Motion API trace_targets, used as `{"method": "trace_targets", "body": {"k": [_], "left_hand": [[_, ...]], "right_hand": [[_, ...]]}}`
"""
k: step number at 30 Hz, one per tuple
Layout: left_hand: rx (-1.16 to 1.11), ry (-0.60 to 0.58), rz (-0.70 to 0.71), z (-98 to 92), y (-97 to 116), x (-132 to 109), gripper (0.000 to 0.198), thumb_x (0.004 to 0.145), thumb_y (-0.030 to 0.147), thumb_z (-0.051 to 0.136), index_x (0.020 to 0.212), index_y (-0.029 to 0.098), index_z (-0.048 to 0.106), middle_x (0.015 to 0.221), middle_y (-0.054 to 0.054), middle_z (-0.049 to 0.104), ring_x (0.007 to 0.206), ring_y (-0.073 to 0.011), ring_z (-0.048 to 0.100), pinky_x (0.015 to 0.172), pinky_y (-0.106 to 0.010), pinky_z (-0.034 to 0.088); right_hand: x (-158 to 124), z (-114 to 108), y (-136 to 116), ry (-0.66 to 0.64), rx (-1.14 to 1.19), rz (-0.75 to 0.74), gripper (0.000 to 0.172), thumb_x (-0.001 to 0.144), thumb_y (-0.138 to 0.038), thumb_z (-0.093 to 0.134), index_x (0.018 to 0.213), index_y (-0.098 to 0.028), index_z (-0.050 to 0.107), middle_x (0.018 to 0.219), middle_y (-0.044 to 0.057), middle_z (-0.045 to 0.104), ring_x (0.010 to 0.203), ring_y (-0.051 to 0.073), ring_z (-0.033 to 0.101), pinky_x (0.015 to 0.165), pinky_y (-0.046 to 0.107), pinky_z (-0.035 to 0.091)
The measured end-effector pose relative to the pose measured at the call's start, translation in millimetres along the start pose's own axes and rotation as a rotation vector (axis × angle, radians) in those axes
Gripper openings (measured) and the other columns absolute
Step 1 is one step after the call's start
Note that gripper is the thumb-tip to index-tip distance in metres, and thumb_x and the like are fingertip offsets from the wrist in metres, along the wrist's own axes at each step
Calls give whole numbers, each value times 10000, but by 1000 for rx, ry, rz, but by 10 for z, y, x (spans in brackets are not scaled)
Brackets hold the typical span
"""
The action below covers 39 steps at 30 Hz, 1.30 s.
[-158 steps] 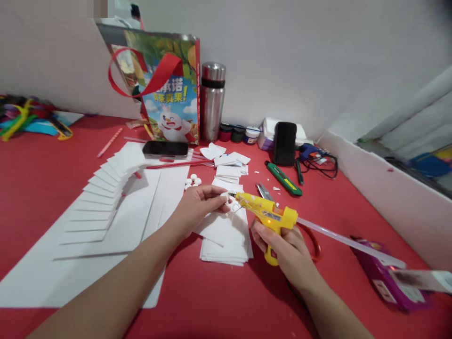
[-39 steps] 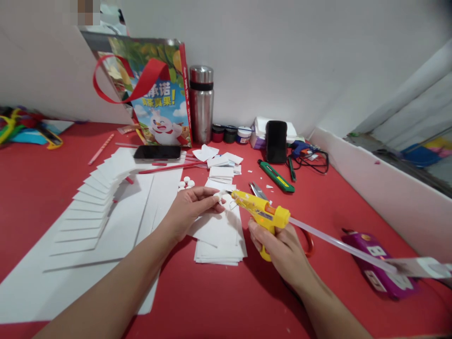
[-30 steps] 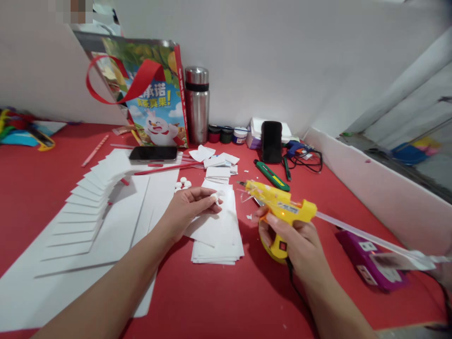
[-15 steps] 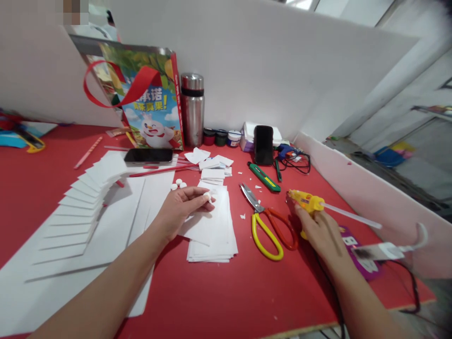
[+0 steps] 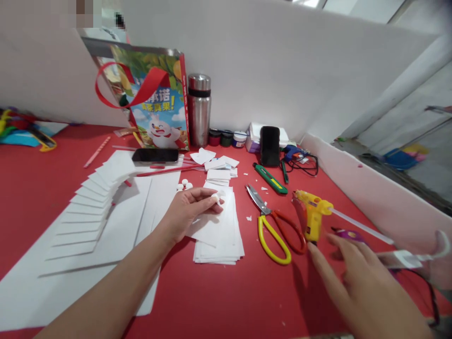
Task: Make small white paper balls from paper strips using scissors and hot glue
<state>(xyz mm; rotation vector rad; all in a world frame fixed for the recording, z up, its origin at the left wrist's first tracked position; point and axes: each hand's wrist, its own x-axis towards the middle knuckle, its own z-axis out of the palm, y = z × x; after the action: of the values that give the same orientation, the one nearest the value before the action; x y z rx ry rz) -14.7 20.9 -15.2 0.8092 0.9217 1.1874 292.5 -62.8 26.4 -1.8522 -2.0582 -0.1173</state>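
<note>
My left hand [image 5: 189,212] pinches a small white rounded piece [image 5: 216,197] between thumb and fingertips, above a stack of white paper cards [image 5: 226,245]. Several similar white balls [image 5: 185,184] lie just behind that hand. A yellow hot glue gun [image 5: 313,214], a clear glue stick [image 5: 360,225] poking out of its back, is on the table. Apart from it, nearer to me, my right hand [image 5: 367,282] is held with fingers spread, holding nothing and slightly blurred. Between my hands lie scissors [image 5: 273,230] with one yellow and one red handle.
On the left, a curved row of white card steps [image 5: 86,212] stands on white board. A phone [image 5: 155,155], printed bag [image 5: 158,103], steel flask [image 5: 199,110] and paint pots [image 5: 226,138] are behind. A green cutter [image 5: 270,179] lies past the scissors.
My right hand has let go of the glue gun and drawn back toward me, its fingers opening. My left hand keeps its pinch on the white piece. The view has shifted slightly left.
</note>
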Motion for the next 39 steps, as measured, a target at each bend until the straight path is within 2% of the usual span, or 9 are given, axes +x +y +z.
{"method": "trace_targets", "body": {"k": [1,3,7,11,13,15,23,28,39], "left_hand": [[-6,-10,-3,9,-1,-10,283,742,258,827,966,118,725,872,-91,785,722,-168,742,772,-316,594],[-10,-25,-12,40,3,-36,275,734,260,834,948,125,727,855,-80,781,717,-168,741,760,-307,591],[8,-48,-14,96,32,-84,244,740,269,832,915,138,725,821,-53,770,699,-159,733,738,-288,580],[32,-69,33,75,52,-93,211,770,278,810,917,151,727,782,-38,760,707,-161,731,744,-284,567],[35,-63,56,50,50,-85,209,776,285,805,922,157,726,774,-35,756,705,-164,729,725,-277,560],[39,-55,73,32,44,-76,210,772,286,807,922,164,725,762,-26,750,696,-166,727,694,-266,551],[131,-72,92,24,62,-81,152,834,281,752,948,181,732,729,-19,739,683,-142,695,689,-243,537],[156,-76,87,13,63,-86,147,833,284,749,931,175,730,711,-23,727,669,-141,677,678,-243,524],[186,-53,142,23,82,-102,156,799,291,778,898,173,747,699,-21,703,644,-143,649,681,-262,513]], "right_hand": [[-42,-85,-155,34,114,-30,371,921,-509,467,1038,-211,656,993,155,708,853,295,681,713,397,539],[36,-188,-496,-100,357,-60,281,932,-410,521,1111,-231,644,965,101,719,760,225,683,649,320,542],[669,8,-997,-224,777,0,271,935,-244,451,1110,-193,652,861,51,692,646,147,621,576,257,492],[1088,456,-1123,-234,1209,187,268,837,-161,440,984,-156,664,797,15,613,501,80,483,432,216,355],[1073,624,-1117,-253,1381,259,250,817,-166,464,948,-157,677,732,-6,570,467,70,424,394,210,285],[994,725,-1095,-295,1489,266,233,812,-174,504,933,-158,702,722,-8,561,475,71,424,400,213,295],[921,725,-1082,-298,1465,13,238,858,-147,522,908,-194,750,710,-11,578,537,92,513,514,257,429],[901,653,-1107,-247,1428,-27,231,865,-136,530,913,-190,749,864,14,617,517,69,511,490,255,422],[878,648,-1108,-236,1417,-81,262,869,-115,526,933,-205,763,892,24,628,553,77,512,500,252,408]]}}
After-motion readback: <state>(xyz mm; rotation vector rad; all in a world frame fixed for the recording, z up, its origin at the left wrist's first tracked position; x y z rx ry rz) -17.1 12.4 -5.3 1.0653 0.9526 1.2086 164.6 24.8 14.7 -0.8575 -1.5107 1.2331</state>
